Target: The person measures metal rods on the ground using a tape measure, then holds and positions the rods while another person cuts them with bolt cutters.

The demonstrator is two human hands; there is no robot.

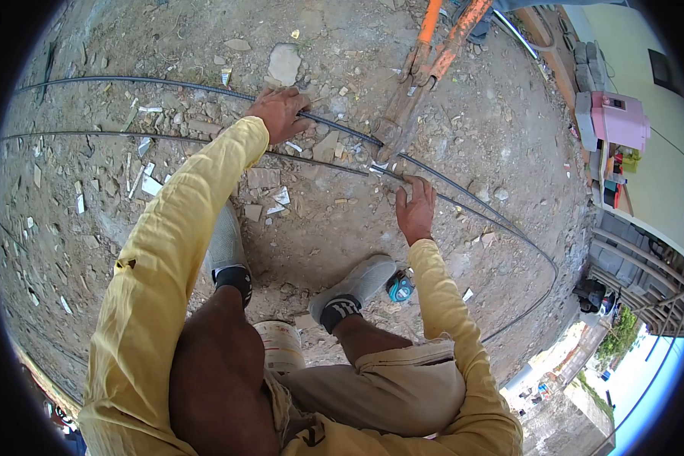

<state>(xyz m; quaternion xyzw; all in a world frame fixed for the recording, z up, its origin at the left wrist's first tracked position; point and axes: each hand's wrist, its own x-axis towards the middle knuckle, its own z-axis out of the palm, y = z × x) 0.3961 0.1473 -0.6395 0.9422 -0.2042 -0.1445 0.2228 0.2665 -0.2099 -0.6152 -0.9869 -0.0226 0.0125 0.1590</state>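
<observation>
Two lengths of dark ribbed rebar run across the dirt in front of me. My left hand (pixel 283 114) is closed over the upper rebar (pixel 167 82), its fingers bent around the bar. Between my hands, the jaws of a bolt cutter (pixel 394 133) with orange handles reach down onto the bars. Just right of the jaws, my right hand (pixel 416 209) pinches the lower rebar (pixel 463 206) between thumb and fingers. A short gap shows in the lower bar by the jaw tips. Whoever holds the cutter's handles is outside the view.
A teal tape measure (pixel 400 287) lies beside my right shoe (pixel 361 281). Below me is a white bucket (pixel 280 343). Stones and broken tile litter the ground. The rebar bends in a wide loop at right. A pink box (pixel 620 121) stands by the wall; blue cloth shows at the top.
</observation>
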